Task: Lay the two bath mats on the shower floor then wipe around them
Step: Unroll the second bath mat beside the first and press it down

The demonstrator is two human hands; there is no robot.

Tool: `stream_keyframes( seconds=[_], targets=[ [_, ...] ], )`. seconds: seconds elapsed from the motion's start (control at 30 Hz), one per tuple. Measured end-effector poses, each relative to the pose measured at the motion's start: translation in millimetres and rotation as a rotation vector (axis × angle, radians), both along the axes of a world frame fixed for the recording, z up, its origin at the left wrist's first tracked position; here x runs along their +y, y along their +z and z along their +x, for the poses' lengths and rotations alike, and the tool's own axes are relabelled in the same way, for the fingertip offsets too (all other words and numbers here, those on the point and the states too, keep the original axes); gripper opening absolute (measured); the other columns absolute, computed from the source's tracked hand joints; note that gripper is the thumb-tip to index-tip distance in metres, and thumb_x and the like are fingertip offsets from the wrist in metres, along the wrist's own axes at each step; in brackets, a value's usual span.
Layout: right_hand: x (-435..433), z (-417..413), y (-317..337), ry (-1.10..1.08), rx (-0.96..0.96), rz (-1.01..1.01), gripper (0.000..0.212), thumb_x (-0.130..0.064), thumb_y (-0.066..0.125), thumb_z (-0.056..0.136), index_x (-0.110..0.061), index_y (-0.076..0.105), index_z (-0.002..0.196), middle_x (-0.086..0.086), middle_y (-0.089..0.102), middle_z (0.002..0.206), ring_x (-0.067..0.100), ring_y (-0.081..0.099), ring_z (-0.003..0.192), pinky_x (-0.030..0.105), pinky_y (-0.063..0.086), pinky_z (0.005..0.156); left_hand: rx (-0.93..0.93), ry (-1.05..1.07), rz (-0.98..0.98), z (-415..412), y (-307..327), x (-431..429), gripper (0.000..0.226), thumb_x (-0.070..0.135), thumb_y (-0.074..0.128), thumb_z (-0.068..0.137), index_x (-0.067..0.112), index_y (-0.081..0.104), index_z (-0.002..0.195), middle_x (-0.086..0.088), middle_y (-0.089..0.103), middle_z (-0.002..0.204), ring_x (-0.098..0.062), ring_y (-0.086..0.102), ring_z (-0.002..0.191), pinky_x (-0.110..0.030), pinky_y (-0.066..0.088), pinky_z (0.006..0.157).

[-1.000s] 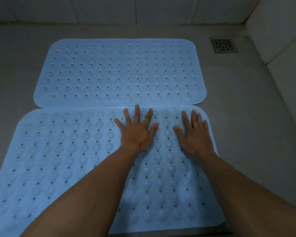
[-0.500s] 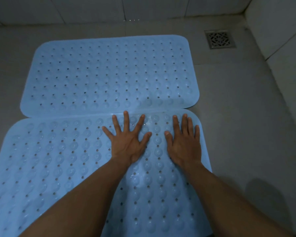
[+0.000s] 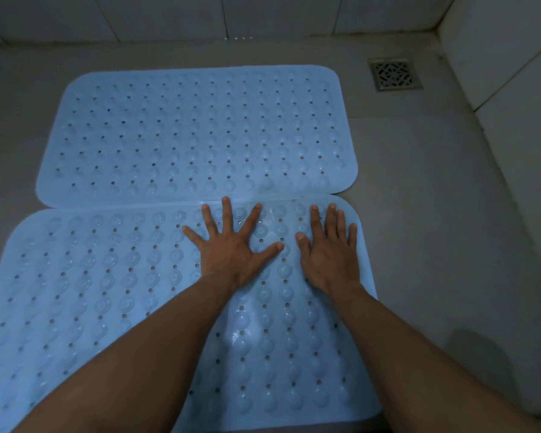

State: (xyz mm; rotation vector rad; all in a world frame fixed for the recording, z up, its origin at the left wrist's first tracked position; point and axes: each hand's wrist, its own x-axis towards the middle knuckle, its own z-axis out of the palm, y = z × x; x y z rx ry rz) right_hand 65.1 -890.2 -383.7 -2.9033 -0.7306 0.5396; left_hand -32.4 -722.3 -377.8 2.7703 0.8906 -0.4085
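Two light blue rubber bath mats with holes and bumps lie flat on the grey shower floor. The far mat sits toward the back wall. The near mat lies in front of it, its far edge slightly over the far mat's near edge. My left hand presses flat on the near mat with fingers spread wide. My right hand presses flat beside it near the mat's far right corner, fingers straight and close together. No cloth is in view.
A square metal floor drain sits at the back right corner. Tiled walls rise along the back and the right side. Bare grey floor stretches to the right of the mats.
Both hands stay pressed on the near mat's far right part. The view has shifted slightly, so the mats and the drain appear a little lower and further left than one second ago.
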Motion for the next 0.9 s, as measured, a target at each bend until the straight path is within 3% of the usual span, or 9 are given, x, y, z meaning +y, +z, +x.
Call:
stream_keyframes(
  seconds=[0.23, 0.37, 0.5, 0.6, 0.77, 0.9],
  targets=[
    [0.7, 9.9, 8.6, -0.009, 0.093, -0.025, 0.061, -0.041, 0.019, 0.106, -0.024, -0.009, 0.158, 0.012, -0.015, 0.165, 0.028, -0.014, 0.152, 0.052, -0.008, 0.121, 0.070, -0.039, -0.145, -0.6, 11.6, 10.9, 0.090, 0.097, 0.007, 0.071, 0.057, -0.016, 0.147, 0.000, -0.029, 0.162, -0.040, -0.026, 0.146, -0.077, -0.010, 0.106],
    [12.4, -20.9, 20.3, -0.142, 0.041, -0.001, 0.066, -0.040, 0.026, 0.106, -0.019, -0.009, 0.158, 0.014, -0.013, 0.165, 0.032, -0.010, 0.152, 0.058, -0.003, 0.119, -0.134, -0.074, -0.206, -37.9, 26.9, 26.8, 0.077, 0.081, 0.017, 0.088, 0.050, -0.014, 0.151, -0.002, -0.017, 0.165, -0.033, -0.011, 0.152, -0.068, 0.000, 0.116],
    [44.6, -100.1, 29.7, -0.128, 0.022, 0.052, 0.070, -0.041, 0.033, 0.103, -0.019, -0.003, 0.159, 0.012, -0.010, 0.166, 0.030, -0.008, 0.152, 0.060, -0.004, 0.119, -0.267, -0.104, -0.100, -131.6, 25.3, 55.9, 0.075, 0.073, 0.018, 0.092, 0.042, -0.006, 0.156, -0.005, -0.010, 0.167, -0.027, -0.012, 0.152, -0.066, -0.001, 0.117],
    [82.0, -165.5, 37.2, -0.086, 0.059, 0.086, 0.074, -0.050, 0.033, 0.101, -0.020, -0.002, 0.159, 0.010, -0.011, 0.166, 0.027, -0.009, 0.153, 0.062, -0.005, 0.118, -0.185, 0.014, -0.028, -212.4, 21.6, 93.0, 0.076, 0.075, 0.013, 0.091, 0.042, -0.008, 0.156, -0.005, -0.012, 0.166, -0.028, -0.016, 0.152, -0.069, -0.003, 0.115],
    [132.1, -262.8, 35.2, 0.053, 0.124, 0.034, 0.090, -0.084, 0.014, 0.085, -0.036, -0.012, 0.156, -0.001, -0.022, 0.163, 0.027, -0.022, 0.150, 0.069, -0.019, 0.109, -0.025, 0.246, -0.019, -311.7, 18.4, 141.6, 0.072, 0.081, 0.014, 0.089, 0.054, -0.011, 0.151, 0.004, -0.020, 0.165, -0.034, -0.021, 0.149, -0.071, -0.009, 0.112],
    [137.3, -301.1, 17.9, 0.016, 0.118, -0.003, 0.086, -0.083, 0.004, 0.085, -0.036, -0.019, 0.154, 0.000, -0.027, 0.162, 0.026, -0.028, 0.148, 0.068, -0.017, 0.109, 0.023, 0.306, -0.075, -339.2, 8.0, 149.8, 0.072, 0.084, 0.005, 0.086, 0.055, -0.015, 0.149, 0.005, -0.029, 0.161, -0.028, -0.030, 0.147, -0.067, -0.010, 0.115]
  ],
)
